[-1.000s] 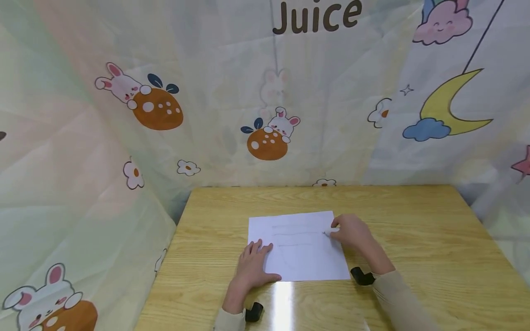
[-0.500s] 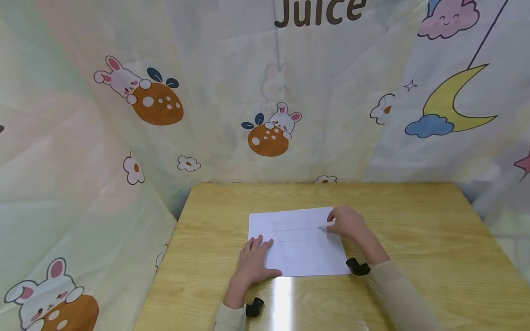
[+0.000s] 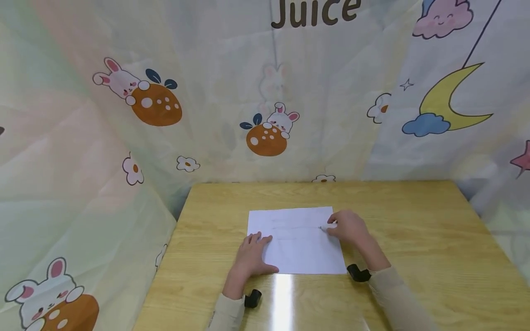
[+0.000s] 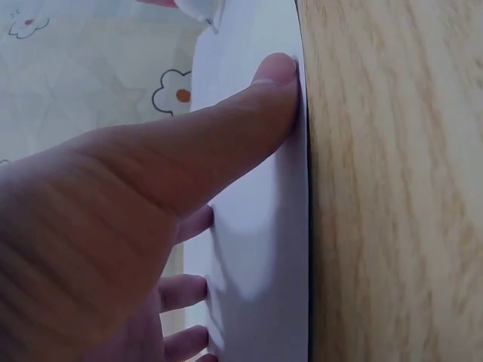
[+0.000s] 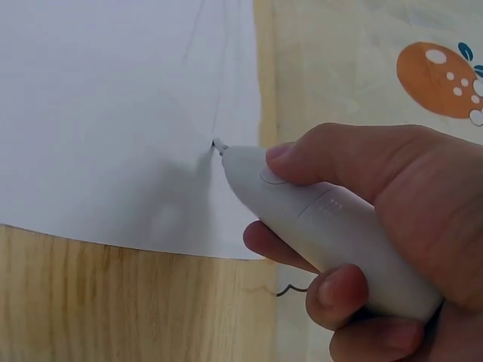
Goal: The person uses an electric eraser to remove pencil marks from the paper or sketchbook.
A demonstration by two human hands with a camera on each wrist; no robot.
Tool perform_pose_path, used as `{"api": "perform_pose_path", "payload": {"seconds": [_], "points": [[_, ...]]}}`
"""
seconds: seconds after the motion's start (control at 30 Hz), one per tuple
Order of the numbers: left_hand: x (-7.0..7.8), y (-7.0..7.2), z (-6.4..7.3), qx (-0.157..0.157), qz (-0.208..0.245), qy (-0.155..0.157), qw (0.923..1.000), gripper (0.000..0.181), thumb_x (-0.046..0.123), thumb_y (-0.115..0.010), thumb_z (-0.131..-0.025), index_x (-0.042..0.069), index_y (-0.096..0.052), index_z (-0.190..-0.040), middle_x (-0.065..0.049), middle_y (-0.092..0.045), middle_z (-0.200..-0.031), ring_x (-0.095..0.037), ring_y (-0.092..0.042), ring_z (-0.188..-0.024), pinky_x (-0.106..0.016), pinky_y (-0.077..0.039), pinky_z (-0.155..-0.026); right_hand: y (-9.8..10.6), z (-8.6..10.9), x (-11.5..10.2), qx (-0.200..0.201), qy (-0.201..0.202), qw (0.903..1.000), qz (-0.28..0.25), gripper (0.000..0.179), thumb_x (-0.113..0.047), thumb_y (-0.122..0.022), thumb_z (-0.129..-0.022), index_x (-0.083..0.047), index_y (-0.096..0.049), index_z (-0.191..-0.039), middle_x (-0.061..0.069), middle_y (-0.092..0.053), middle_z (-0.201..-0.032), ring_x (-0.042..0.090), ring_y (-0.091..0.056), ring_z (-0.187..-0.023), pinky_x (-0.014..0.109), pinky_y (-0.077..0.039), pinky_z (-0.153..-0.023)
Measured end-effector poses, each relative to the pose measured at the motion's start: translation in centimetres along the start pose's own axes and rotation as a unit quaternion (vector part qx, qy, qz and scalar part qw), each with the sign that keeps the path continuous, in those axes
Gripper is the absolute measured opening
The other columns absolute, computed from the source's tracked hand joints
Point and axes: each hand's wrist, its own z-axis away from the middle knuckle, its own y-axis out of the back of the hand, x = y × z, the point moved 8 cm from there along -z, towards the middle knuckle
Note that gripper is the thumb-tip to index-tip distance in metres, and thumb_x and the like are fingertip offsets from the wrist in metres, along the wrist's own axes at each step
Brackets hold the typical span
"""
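A white sheet of paper (image 3: 304, 255) lies on the wooden table, with several faint lines across its upper half. My left hand (image 3: 250, 257) rests spread on the paper's left side, its thumb along the near edge; the left wrist view shows the fingertips touching the sheet. In my right hand (image 3: 351, 228), at the paper's right edge, is a white rounded hand tool (image 5: 324, 219) with an oval button and a narrow tip. My thumb lies by the button and my fingers curl under the body. The tool's tip meets the paper at the end of a line. Its exact kind is unclear.
The light wooden table (image 3: 414, 239) extends around the paper on all sides. A printed cloth (image 3: 207, 115) with rabbits and flowers hangs behind and to the left. Black wrist cameras, such as the right one (image 3: 358, 273), sit beside each wrist.
Over the first half second my right hand moves slightly left over the paper with the white tool. Since then it stays nearly in place. The left hand keeps its spot; the head view shifts slightly.
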Motion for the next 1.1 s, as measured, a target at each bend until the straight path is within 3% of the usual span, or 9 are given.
{"api": "perform_pose_path", "payload": {"seconds": [0.13, 0.37, 0.53, 0.7, 0.87, 1.0, 1.1], "points": [[0.1, -0.4, 0.1, -0.017, 0.017, 0.012, 0.9996, 0.092, 0.055, -0.084, -0.066, 0.021, -0.049, -0.144, -0.023, -0.035, -0.148, -0.047, -0.029, -0.133, -0.062, -0.032, -0.102, -0.4, 0.5, 0.0, 0.0, -0.001, 1.0, 0.007, 0.021, -0.023, -0.075, -0.081, -0.008, -0.076, -0.095, 0.008, -0.07, -0.095, 0.02, -0.062, -0.078, 0.038, -0.053, -0.065], [0.1, -0.3, 0.1, -0.019, 0.022, 0.023, 0.9993, 0.092, 0.052, -0.087, -0.064, 0.021, -0.05, -0.143, -0.024, -0.035, -0.147, -0.048, -0.028, -0.133, -0.063, -0.034, -0.099, -0.8, 0.8, -0.3, 0.012, 0.001, 0.9999, 0.009, 0.021, -0.023, -0.076, -0.08, -0.008, -0.075, -0.095, 0.007, -0.07, -0.095, 0.02, -0.062, -0.077, 0.039, -0.053, -0.064], [0.3, 0.0, 0.0, -0.009, 0.022, 0.016, 0.9996, 0.092, 0.051, -0.087, -0.064, 0.02, -0.05, -0.143, -0.024, -0.035, -0.147, -0.048, -0.029, -0.133, -0.061, -0.034, -0.1, -0.5, 0.7, -0.6, 0.025, -0.005, 0.9997, 0.004, 0.022, -0.024, -0.075, -0.081, -0.008, -0.075, -0.096, 0.008, -0.07, -0.095, 0.021, -0.063, -0.079, 0.04, -0.053, -0.065], [0.4, 0.0, 0.2, -0.013, 0.026, 0.018, 0.9994, 0.093, 0.052, -0.087, -0.064, 0.016, -0.051, -0.142, -0.024, -0.037, -0.146, -0.048, -0.03, -0.132, -0.062, -0.035, -0.099, -0.7, 1.1, -0.7, 0.009, -0.018, 0.9998, 0.006, 0.021, -0.023, -0.076, -0.08, -0.008, -0.075, -0.094, 0.008, -0.07, -0.096, 0.019, -0.059, -0.075, 0.038, -0.051, -0.064], [0.5, 0.4, 0.0, -0.004, 0.026, 0.014, 0.9996, 0.092, 0.051, -0.087, -0.063, 0.015, -0.052, -0.14, -0.024, -0.038, -0.145, -0.047, -0.032, -0.132, -0.061, -0.036, -0.099, -0.6, 1.0, -1.0, 0.038, -0.002, 0.9993, 0.0, 0.021, -0.022, -0.075, -0.081, -0.007, -0.075, -0.096, 0.007, -0.071, -0.092, 0.019, -0.062, -0.074, 0.037, -0.052, -0.062], [0.6, 0.5, -0.1, -0.003, 0.023, 0.01, 0.9997, 0.092, 0.052, -0.087, -0.063, 0.014, -0.053, -0.14, -0.024, -0.039, -0.144, -0.047, -0.033, -0.131, -0.06, -0.036, -0.099, -0.9, 1.0, -0.9, 0.034, -0.01, 0.9994, 0.001, 0.021, -0.022, -0.076, -0.079, -0.006, -0.075, -0.093, 0.007, -0.07, -0.089, 0.017, -0.059, -0.069, 0.035, -0.05, -0.058], [0.5, 0.1, 0.3, -0.001, 0.024, 0.01, 0.9997, 0.092, 0.052, -0.087, -0.063, 0.014, -0.053, -0.139, -0.024, -0.039, -0.144, -0.046, -0.034, -0.131, -0.06, -0.036, -0.099, -1.4, 1.2, -0.9, 0.034, -0.013, 0.9993, 0.007, 0.021, -0.021, -0.076, -0.08, -0.006, -0.075, -0.094, 0.006, -0.069, -0.087, 0.016, -0.057, -0.067, 0.034, -0.049, -0.056]]}}
